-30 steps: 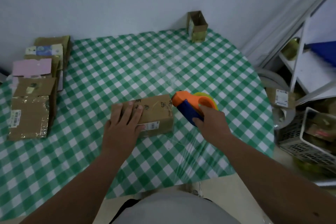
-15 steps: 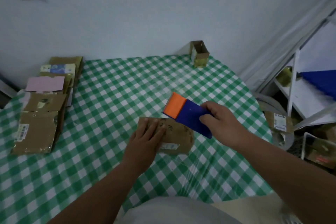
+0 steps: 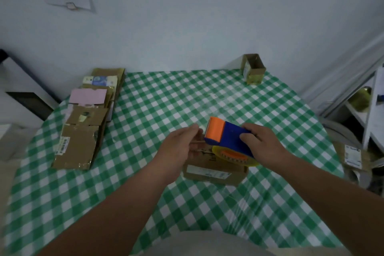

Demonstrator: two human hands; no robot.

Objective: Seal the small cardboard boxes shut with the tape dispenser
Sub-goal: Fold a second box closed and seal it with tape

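Right hand (image 3: 264,144) grips my tape dispenser (image 3: 226,138) above the cardboard box (image 3: 214,172) on the table (image 3: 166,100); left hand (image 3: 178,149) pinches near its mouth, probably the tape end. Next I'd stick it down.

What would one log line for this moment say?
right hand: grips tape dispenser | left hand: fingertips at dispenser's orange end | cardboard box: on table beneath, sealing unclear
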